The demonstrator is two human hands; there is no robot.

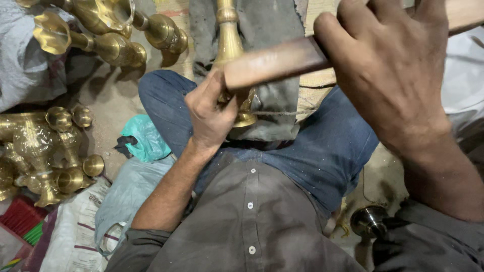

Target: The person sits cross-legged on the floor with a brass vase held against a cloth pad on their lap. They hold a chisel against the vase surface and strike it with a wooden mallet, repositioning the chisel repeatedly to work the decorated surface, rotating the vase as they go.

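My left hand (209,113) grips the lower part of a tall brass stand (229,43), which rests upright on a grey cloth (275,95) between my knees. Its flared brass base (245,119) shows just right of my fingers. My right hand (390,70) is raised close to the camera and closed around a wooden handle (275,63). The handle reaches left across the brass stand, its end over my left hand. The tool's head is out of view.
Brass vases (108,45) lie on the floor at top left. A heap of brass parts (45,156) sits at the left. A teal plastic bag (146,138) lies by my left knee, sacks (75,231) at bottom left, a dark metal cup (369,221) at bottom right.
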